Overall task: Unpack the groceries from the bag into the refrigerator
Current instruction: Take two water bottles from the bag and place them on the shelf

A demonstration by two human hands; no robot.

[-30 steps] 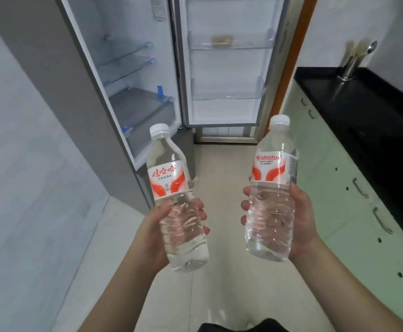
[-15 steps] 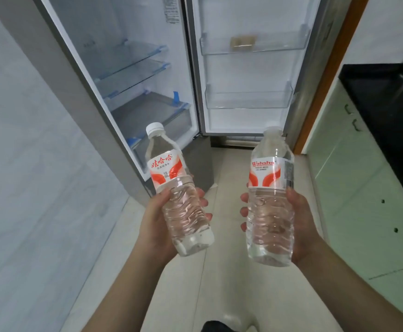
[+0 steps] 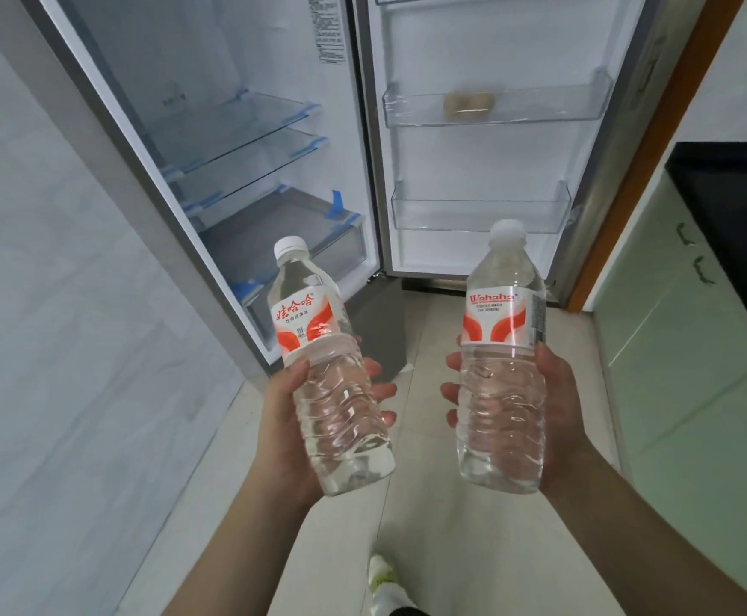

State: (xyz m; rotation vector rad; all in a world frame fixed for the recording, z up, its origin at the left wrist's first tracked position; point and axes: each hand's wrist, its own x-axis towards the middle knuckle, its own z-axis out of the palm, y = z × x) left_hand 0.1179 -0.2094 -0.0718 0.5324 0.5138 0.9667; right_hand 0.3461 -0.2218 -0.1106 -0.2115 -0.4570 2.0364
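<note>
I hold two clear water bottles with white caps and red-and-white labels. My left hand [image 3: 285, 420] grips the left bottle [image 3: 325, 371], which tilts slightly left. My right hand [image 3: 560, 415] grips the right bottle [image 3: 502, 375], held upright. Straight ahead the refrigerator [image 3: 247, 140] stands open, with glass shelves and a drawer [image 3: 291, 242] at the bottom. Its open door [image 3: 482, 148] has clear door bins; the upper bin [image 3: 496, 106] holds a small tan item [image 3: 467, 104], the lower bin [image 3: 480, 211] looks bare. No grocery bag is in view.
A pale wall [image 3: 51, 326] runs along the left. Green cabinets [image 3: 696, 371] under a black countertop [image 3: 736, 188] line the right, past an orange-brown door frame [image 3: 656, 148]. Light floor tiles [image 3: 429, 504] run between; my shoe [image 3: 382, 575] shows at the bottom.
The refrigerator has come closer and fills more of the view as I walk toward it. Both bottles stay gripped in my hands, held at about the same height.
</note>
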